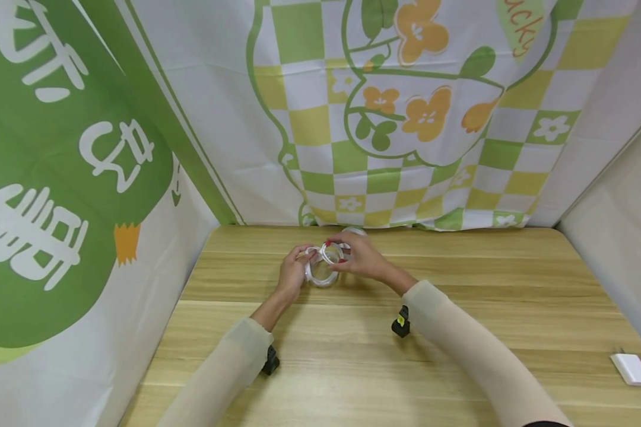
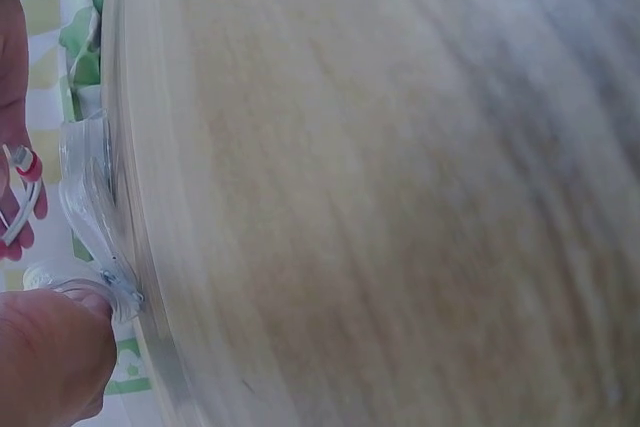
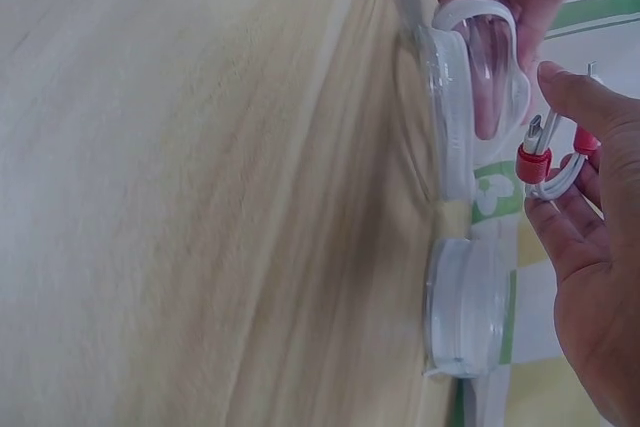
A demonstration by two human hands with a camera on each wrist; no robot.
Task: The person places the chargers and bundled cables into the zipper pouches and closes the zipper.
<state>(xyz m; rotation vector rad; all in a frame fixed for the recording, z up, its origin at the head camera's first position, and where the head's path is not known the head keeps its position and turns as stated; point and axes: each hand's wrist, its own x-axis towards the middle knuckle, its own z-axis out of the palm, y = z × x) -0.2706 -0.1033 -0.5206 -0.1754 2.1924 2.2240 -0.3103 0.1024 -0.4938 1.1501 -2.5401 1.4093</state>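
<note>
My left hand (image 1: 292,274) grips the edge of a clear round plastic case (image 3: 452,112), whose upper part stands raised like a lid in the right wrist view. Just right of it, my right hand (image 1: 365,258) pinches a coiled white cable (image 3: 566,181) between thumb and fingers. Red ties (image 3: 534,165) bind the coil, and a metal plug end sticks out. In the head view the coil overlaps the case's upper edge; whether they touch I cannot tell. A second clear round case (image 3: 466,307) rests on the table behind my right hand, partly hidden in the head view.
A white charger plug (image 1: 632,369) lies at the right of the wooden table (image 1: 459,332). Behind the table's far edge hangs a checkered, flowered cloth (image 1: 384,184). A green and white cloth (image 1: 139,213) hangs on the left. Small black cameras (image 1: 400,323) sit under both wrists.
</note>
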